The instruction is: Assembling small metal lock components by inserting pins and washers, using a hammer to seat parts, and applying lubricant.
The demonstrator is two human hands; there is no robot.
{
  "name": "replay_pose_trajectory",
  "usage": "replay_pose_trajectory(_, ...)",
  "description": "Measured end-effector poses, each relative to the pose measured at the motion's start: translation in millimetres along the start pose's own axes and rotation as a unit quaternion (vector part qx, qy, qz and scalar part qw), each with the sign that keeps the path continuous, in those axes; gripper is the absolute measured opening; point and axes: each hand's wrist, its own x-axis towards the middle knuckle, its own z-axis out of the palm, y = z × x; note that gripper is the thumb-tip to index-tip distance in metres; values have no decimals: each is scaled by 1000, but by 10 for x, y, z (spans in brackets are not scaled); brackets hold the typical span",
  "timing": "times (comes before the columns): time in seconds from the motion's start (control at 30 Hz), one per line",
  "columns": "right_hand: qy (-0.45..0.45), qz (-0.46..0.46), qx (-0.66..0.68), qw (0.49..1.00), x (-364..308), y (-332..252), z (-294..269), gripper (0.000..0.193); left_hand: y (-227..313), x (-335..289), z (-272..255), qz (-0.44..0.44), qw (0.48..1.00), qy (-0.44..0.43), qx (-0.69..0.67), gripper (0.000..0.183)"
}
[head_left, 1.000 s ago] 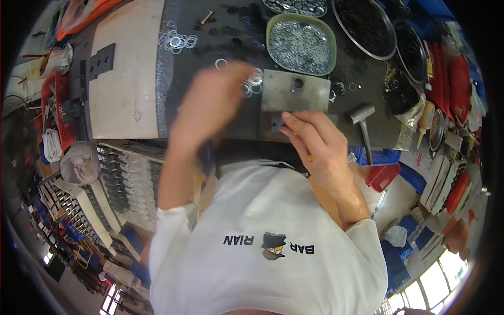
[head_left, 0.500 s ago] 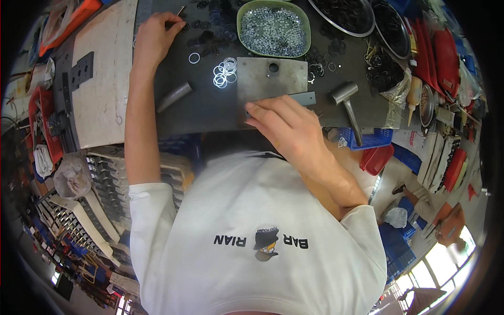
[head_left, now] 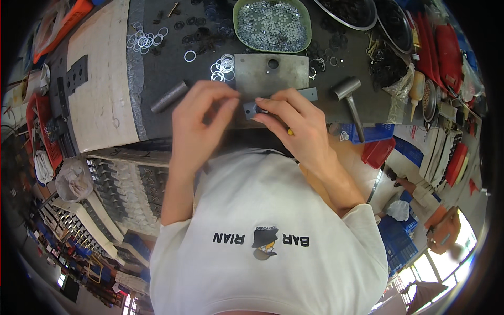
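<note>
My right hand (head_left: 302, 123) is closed, its thumb and fingertips pinching a small dark metal part (head_left: 260, 109) over a narrow grey metal bar (head_left: 308, 94) with holes. A small yellow piece (head_left: 290, 132) shows at this hand's palm; the rest of it is hidden. Facing it, my left hand (head_left: 202, 118) is slightly blurred, with thumb and index tips close together; anything between them is too small to make out. Beyond the bar lies a flat steel plate (head_left: 252, 73) with a round hole. Several thin silver rings (head_left: 223, 67) lie left of the plate.
A green tub (head_left: 308, 31) of small shiny metal pieces stands behind the plate. To the right rests a metal hammer (head_left: 349, 97), to the left a steel cylinder (head_left: 169, 97). Another ring pile (head_left: 144, 39) and a brass-coloured pin (head_left: 173, 9) lie far left.
My left hand has come from the far left of the bench toward my right hand. The fingers of my right hand have lifted a little, showing the small dark part.
</note>
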Motion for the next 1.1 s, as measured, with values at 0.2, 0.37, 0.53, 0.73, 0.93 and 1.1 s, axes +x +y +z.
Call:
replay_pose_trajectory(0.2, -32, -26, -32, 999, -65, 11, -13, 30, -19, -281, 189, -11, 999, 24, -41, 34)
replay_pose_trajectory(0.37, -2, 4, 3, 1000, -102, 33, 55, 29, -9, -269, 285, 24, 999, 22, -26, 47)
replay_pose_trajectory(0.53, 32, 38, 53, 997, -89, 23, -70, 24, 21, -222, 352, 53, 998, 34, 23, 46)
replay_pose_trajectory(0.73, 85, 125, 73, 986, -61, 72, -188, 13, -21, -184, 398, 54, 996, 30, 65, 36)
replay_pose_trajectory(0.93, 75, 153, 94, 981, -115, 110, -214, 13, 60, -182, 422, 75, 990, 64, 105, 33)
replay_pose_trajectory(1.1, 61, 180, 129, 973, -157, 56, -179, 15, 73, -194, 440, 94, 985, 68, 130, 32)
